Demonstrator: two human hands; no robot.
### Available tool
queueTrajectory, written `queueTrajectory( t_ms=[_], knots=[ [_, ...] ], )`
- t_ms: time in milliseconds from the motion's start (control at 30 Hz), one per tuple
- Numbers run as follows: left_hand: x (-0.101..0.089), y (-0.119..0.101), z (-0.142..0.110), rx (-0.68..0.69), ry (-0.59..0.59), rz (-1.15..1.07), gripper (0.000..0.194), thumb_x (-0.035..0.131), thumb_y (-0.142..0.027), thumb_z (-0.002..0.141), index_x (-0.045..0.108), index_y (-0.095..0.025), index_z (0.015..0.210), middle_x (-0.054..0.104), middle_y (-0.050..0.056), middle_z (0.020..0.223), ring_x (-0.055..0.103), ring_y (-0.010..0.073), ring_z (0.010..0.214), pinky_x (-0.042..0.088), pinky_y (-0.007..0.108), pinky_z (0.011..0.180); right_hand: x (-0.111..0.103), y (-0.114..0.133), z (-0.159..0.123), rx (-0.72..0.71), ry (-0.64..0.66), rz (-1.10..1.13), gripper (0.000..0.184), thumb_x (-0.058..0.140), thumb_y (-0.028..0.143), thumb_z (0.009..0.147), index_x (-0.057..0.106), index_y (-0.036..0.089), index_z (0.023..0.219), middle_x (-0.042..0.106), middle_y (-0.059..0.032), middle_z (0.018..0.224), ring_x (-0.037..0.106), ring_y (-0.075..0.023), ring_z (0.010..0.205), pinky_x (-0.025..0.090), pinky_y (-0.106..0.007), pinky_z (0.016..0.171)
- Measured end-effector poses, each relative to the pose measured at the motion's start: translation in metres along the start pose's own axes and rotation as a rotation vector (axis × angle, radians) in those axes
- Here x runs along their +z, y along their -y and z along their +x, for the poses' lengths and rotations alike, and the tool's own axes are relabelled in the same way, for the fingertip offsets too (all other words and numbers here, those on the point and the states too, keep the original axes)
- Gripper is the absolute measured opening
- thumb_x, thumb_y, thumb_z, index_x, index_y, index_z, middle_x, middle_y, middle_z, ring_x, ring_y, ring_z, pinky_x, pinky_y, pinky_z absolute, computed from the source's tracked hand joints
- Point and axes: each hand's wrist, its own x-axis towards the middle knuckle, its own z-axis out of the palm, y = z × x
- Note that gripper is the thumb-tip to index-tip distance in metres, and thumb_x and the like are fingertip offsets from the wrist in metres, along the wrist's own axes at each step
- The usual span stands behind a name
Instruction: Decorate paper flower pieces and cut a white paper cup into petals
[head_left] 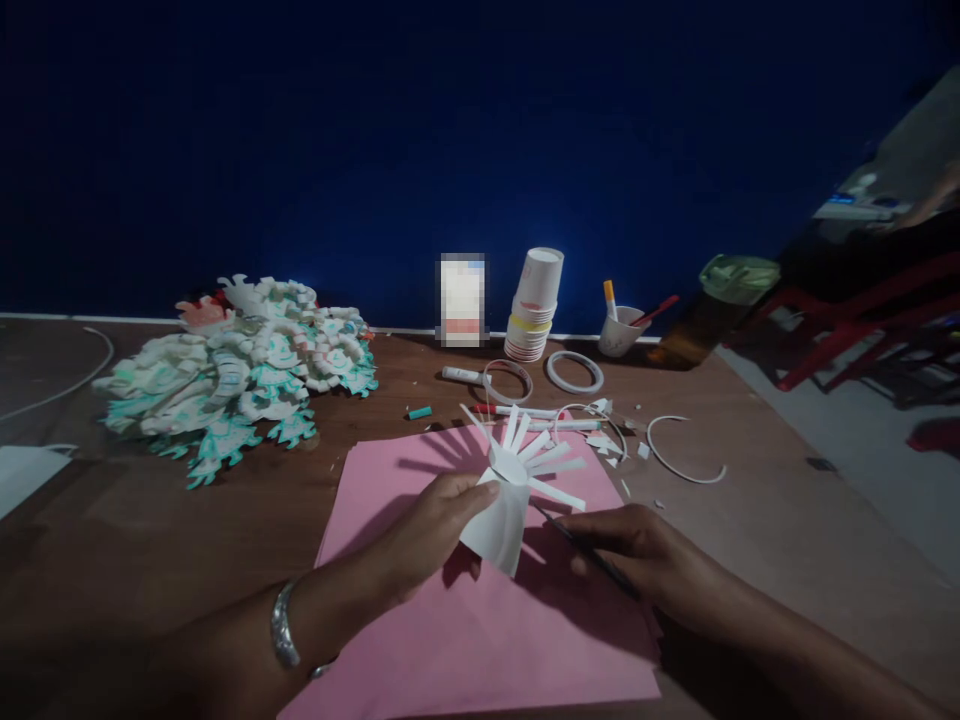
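My left hand (442, 515) is closed around a white paper cup (495, 520), thumb on its near side. The cup is tilted, and its far end is cut into several narrow strips that fan outward. My right hand (645, 545) grips a slim, dark, pointed tool (585, 548); its exact kind cannot be made out. The tool's tip is close to the cup's right side, and I cannot tell whether they touch. Both hands are over a stack of pink paper sheets (480, 640).
A heap of cut, coloured paper cups (277, 360) lies left. Behind are stacked cups (534, 305), a cup holding pens (621, 332) and a bag-lined bin (701, 305). Cut rings (574, 372), markers (540, 412), a teal cap (420, 412) and paper scraps (602, 442) lie nearer.
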Motion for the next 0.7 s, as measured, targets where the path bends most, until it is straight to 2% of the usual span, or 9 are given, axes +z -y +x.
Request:
queueTrajectory(
  t_ms=[100, 267, 467, 600, 700],
  knots=[
    [-0.002, -0.002, 0.0, -0.059, 0.007, 0.091, 0.043, 0.049, -0.055, 0.091, 0.061, -0.017, 0.074, 0.057, 0.001, 0.047, 0.038, 0.0088, 0.03, 0.024, 0.022, 0.033, -0.001, 0.002, 0.0, 0.013, 0.004, -0.003, 0.034, 0.068, 0.044, 0.089, 0.078, 0.019, 0.11, 0.073, -0.0033, 0.09, 0.057, -0.0153, 0.072, 0.046, -0.024, 0.065],
    [-0.006, -0.004, 0.002, -0.064, 0.13, 0.11, 0.051, 0.045, -0.058, 0.093, 0.064, -0.015, 0.073, 0.06, 0.002, 0.049, 0.038, 0.0066, 0.029, 0.022, 0.019, 0.03, -0.001, -0.001, 0.002, 0.029, -0.025, -0.018, 0.035, 0.071, 0.046, 0.084, 0.081, 0.02, 0.106, 0.073, -0.0037, 0.081, 0.059, -0.017, 0.07, 0.049, -0.026, 0.064],
    [-0.012, -0.007, 0.0, -0.144, 0.168, 0.197, 0.046, 0.045, -0.056, 0.094, 0.063, -0.016, 0.077, 0.059, 0.0, 0.045, 0.035, 0.0078, 0.026, 0.02, 0.019, 0.027, 0.001, 0.002, 0.002, 0.014, -0.003, 0.008, 0.032, 0.069, 0.042, 0.087, 0.08, 0.019, 0.105, 0.073, -0.0033, 0.08, 0.06, -0.0161, 0.07, 0.049, -0.026, 0.066],
    [-0.014, -0.012, -0.002, -0.191, 0.261, 0.367, 0.053, 0.04, -0.059, 0.094, 0.057, -0.017, 0.065, 0.056, 0.0, 0.044, 0.032, 0.0078, 0.024, 0.02, 0.021, 0.026, 0.002, 0.007, 0.0, -0.014, 0.006, -0.035, 0.027, 0.066, 0.038, 0.087, 0.081, 0.019, 0.099, 0.074, -0.0032, 0.08, 0.062, -0.0172, 0.07, 0.05, -0.026, 0.065],
    [-0.013, -0.018, -0.008, -0.195, 0.224, 0.546, 0.052, 0.04, -0.062, 0.092, 0.053, -0.019, 0.066, 0.057, 0.0, 0.046, 0.038, 0.0096, 0.027, 0.023, 0.021, 0.028, -0.001, 0.006, 0.0, -0.028, 0.004, -0.167, 0.022, 0.064, 0.028, 0.085, 0.081, 0.019, 0.096, 0.073, -0.0017, 0.078, 0.06, -0.0165, 0.067, 0.047, -0.024, 0.06]
  ],
)
